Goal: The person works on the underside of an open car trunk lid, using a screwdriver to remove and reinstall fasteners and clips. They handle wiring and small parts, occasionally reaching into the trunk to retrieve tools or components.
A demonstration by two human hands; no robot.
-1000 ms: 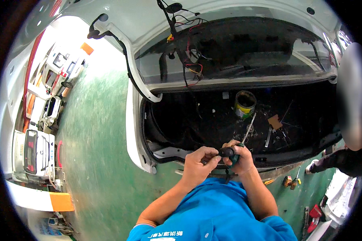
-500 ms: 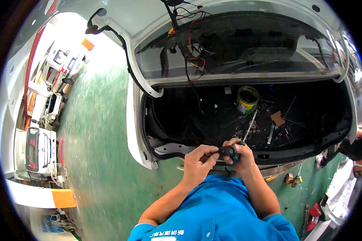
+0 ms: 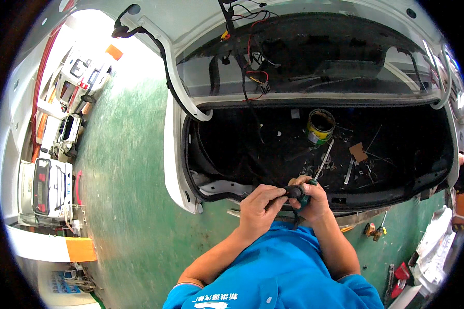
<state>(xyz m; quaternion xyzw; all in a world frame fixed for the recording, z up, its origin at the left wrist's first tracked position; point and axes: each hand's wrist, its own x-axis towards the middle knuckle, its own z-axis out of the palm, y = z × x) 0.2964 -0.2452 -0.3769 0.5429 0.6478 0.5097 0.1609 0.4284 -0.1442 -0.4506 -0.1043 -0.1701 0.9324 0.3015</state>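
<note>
In front of me, over the sill of an open car boot, both hands meet at a small black rounded part [image 3: 294,191]. My left hand [image 3: 263,206] pinches its left side between thumb and fingers. My right hand [image 3: 313,200] is closed round a dark green handle [image 3: 304,199] and steadies the part against it. A thin metal rod [image 3: 324,159] runs up and right from near that hand; whether it joins the green handle I cannot tell. A dark strand [image 3: 296,220] hangs below the part.
Inside the boot [image 3: 232,139] stand an open yellow can [image 3: 320,127], a cardboard scrap [image 3: 358,152], a metal strip [image 3: 349,171] and loose bits. Wires [image 3: 252,77] hang from the raised lid. Power tools [image 3: 375,232] lie on the green floor at right. Parked vehicles [image 3: 51,188] line the left.
The whole view has shifted slightly. Both hands keep hold of the black part, and my left fingers now lie straighter along its side.
</note>
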